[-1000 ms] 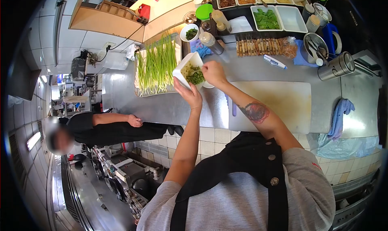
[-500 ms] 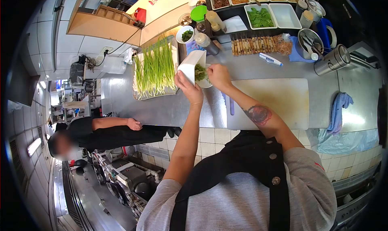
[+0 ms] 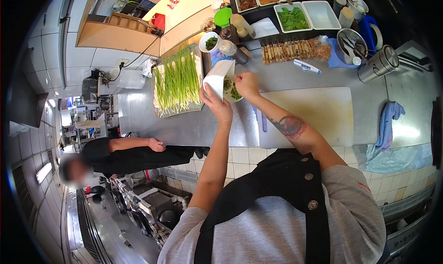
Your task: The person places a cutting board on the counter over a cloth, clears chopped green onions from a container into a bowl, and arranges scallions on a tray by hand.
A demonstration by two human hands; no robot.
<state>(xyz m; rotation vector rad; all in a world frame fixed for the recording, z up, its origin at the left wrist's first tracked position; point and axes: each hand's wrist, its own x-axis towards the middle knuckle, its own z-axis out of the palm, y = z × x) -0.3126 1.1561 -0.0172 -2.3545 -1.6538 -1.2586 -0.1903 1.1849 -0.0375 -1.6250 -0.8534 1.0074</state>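
Observation:
My left hand (image 3: 218,104) grips a white square container (image 3: 217,80) from below and tips it to the right. Chopped greens (image 3: 234,93) show at its opening, over a white bowl that is mostly hidden behind it. At the container's right edge is my right hand (image 3: 247,84), its fingers curled together; what they hold, if anything, cannot be made out. A tray of long green stalks (image 3: 177,81) lies to the left. The white cutting board (image 3: 307,116) is on the right, with a purple-handled knife (image 3: 263,123) along its left edge.
Squeeze bottles (image 3: 233,51) and a bowl of dark greens (image 3: 210,42) stand behind my hands. Skewered sticks (image 3: 287,50), a pen-like tool (image 3: 307,66) and a steel pot (image 3: 351,44) are further right. A co-worker's hand (image 3: 157,145) rests near the counter's front edge at left.
The container has gone from showing its inside to being tipped steeply over the bowl. Greens now show lower, at its opening. My right hand has shifted slightly right, staying beside it.

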